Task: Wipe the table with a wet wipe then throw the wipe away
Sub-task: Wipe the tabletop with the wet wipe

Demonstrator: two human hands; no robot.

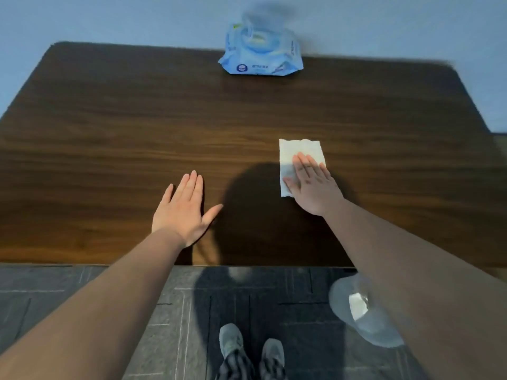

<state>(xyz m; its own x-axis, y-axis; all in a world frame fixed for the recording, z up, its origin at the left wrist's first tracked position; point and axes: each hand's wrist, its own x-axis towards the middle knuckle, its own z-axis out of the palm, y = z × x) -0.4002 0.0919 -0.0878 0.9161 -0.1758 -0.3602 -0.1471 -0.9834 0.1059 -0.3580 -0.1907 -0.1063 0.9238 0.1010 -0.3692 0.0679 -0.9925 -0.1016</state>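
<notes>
Now R hand [312, 185] flat on wipe [299, 152], table [109, 133].

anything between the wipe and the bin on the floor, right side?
Nothing visible does. The wipe lies flat under the right hand on the table; the bin sits on the floor just past the near table edge, partly hidden by the right forearm. Left hand rests apart, off that line.

Dark wood table [109, 138]: blue wipe pack [262, 54] at far edge, white wet wipe [299, 149] flat near right.
</notes>
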